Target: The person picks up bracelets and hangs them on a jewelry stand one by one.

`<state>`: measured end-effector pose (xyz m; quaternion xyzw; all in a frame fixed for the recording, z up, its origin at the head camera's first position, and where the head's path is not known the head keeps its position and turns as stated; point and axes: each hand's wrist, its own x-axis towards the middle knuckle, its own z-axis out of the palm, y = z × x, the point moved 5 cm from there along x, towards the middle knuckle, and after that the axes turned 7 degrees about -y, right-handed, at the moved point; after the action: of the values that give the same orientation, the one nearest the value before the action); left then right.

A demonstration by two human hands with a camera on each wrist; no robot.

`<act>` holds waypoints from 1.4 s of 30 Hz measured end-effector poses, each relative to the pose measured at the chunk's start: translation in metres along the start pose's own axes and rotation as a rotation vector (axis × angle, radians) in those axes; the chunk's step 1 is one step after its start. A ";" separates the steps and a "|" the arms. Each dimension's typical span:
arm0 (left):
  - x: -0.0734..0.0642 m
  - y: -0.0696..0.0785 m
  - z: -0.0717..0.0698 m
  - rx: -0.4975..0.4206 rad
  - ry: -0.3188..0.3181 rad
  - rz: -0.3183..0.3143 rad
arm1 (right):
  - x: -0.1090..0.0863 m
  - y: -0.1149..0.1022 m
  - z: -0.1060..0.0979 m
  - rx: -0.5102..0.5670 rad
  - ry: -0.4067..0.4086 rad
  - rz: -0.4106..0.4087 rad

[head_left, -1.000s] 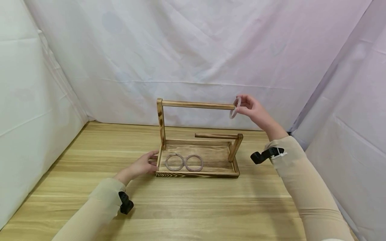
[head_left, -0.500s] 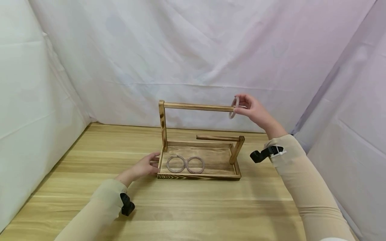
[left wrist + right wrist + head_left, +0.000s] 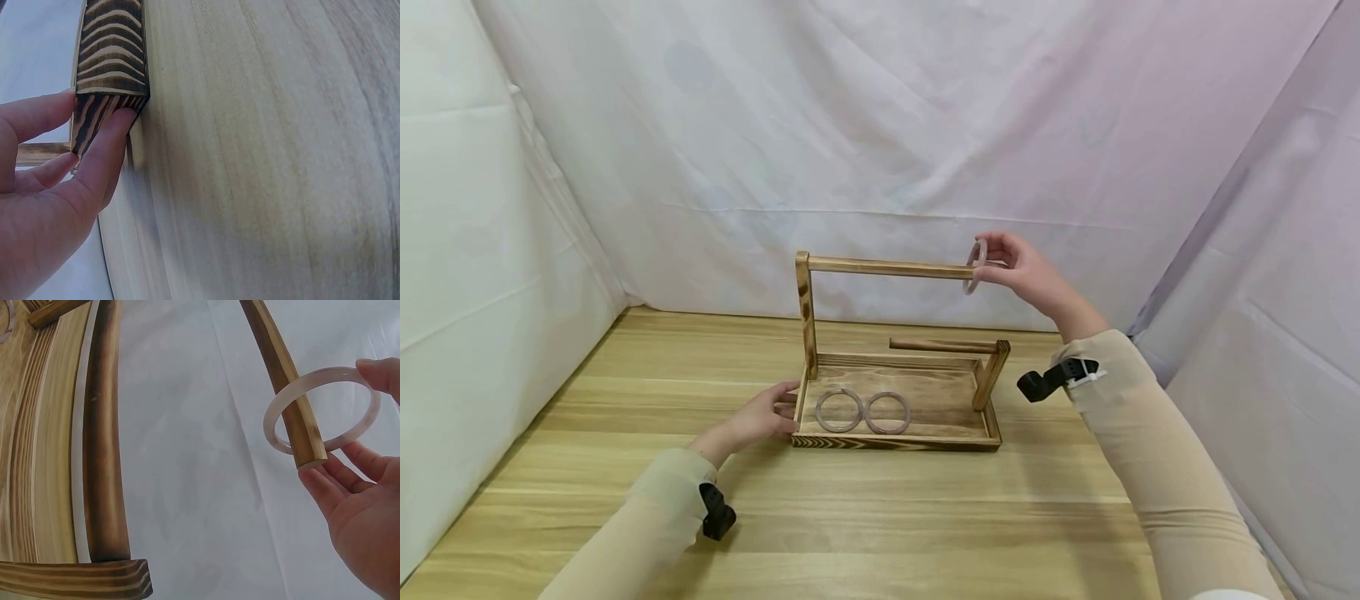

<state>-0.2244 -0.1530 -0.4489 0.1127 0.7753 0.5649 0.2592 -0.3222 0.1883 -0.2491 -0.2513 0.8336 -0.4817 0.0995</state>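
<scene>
A wooden jewelry stand (image 3: 925, 444) has a shallow tray base, a tall left post with a long upper bar (image 3: 887, 267), and a short right post with a lower bar (image 3: 951, 345). My left hand (image 3: 758, 418) rests its fingertips and thumb against the tray's left end. With my right hand (image 3: 1028, 273) I pinch a pale lilac bangle (image 3: 284, 403) between thumb and fingers. The bangle encircles the upper bar's free right end, as the right wrist view shows. Two more bangles, one on the left (image 3: 838, 431) and one on the right (image 3: 887, 432), lie side by side in the tray.
The stand sits on a wood-grain table (image 3: 865, 517). A white cloth (image 3: 737, 125) hangs behind it, and more cloth flanks both sides. A black wrist camera (image 3: 718, 512) is strapped to the left sleeve, another camera (image 3: 1045, 382) to the right.
My right hand has moved slightly left, bringing its bangle from the upper bar's tip to around the bar's end. My left hand stays at the tray; the head view has shifted slightly.
</scene>
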 end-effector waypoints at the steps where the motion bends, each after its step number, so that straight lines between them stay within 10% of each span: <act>1: 0.000 0.000 0.000 -0.001 -0.001 -0.001 | 0.000 -0.001 0.001 -0.001 -0.004 -0.002; 42: 0.001 -0.003 0.000 0.004 0.000 -0.017 | 0.023 -0.024 0.017 -0.043 -0.079 -0.014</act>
<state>-0.2249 -0.1539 -0.4515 0.1067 0.7772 0.5613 0.2636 -0.3276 0.1541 -0.2357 -0.2780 0.8374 -0.4541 0.1236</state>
